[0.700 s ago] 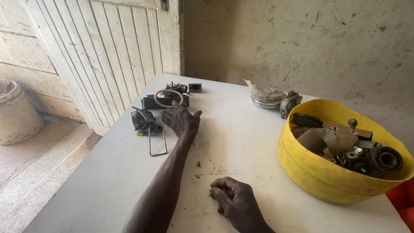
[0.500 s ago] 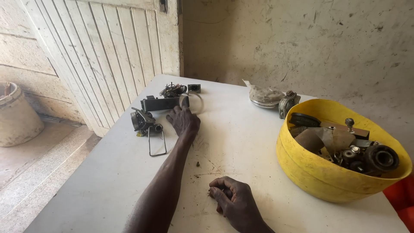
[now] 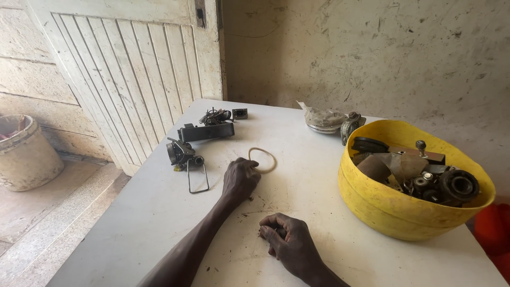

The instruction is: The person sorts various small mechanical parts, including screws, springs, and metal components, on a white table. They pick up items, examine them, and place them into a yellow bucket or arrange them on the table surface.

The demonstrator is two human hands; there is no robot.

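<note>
At a white table (image 3: pixel 159 212), the left hand (image 3: pixel 240 179) pinches a thin ring (image 3: pixel 263 159) lying flat on the tabletop. The right hand (image 3: pixel 289 243) rests nearer, curled in a loose fist. Metal parts (image 3: pixel 199 139) lie far left; a yellow bowl (image 3: pixel 393 204) of parts sits right.

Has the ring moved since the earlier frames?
Yes. The ring, at the left hand fingertips, has come toward the person, away from the dark metal parts near the table's far edge.

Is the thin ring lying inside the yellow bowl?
No, the ring lies flat on the white table at the left hand, well apart from the yellow bowl.
</note>
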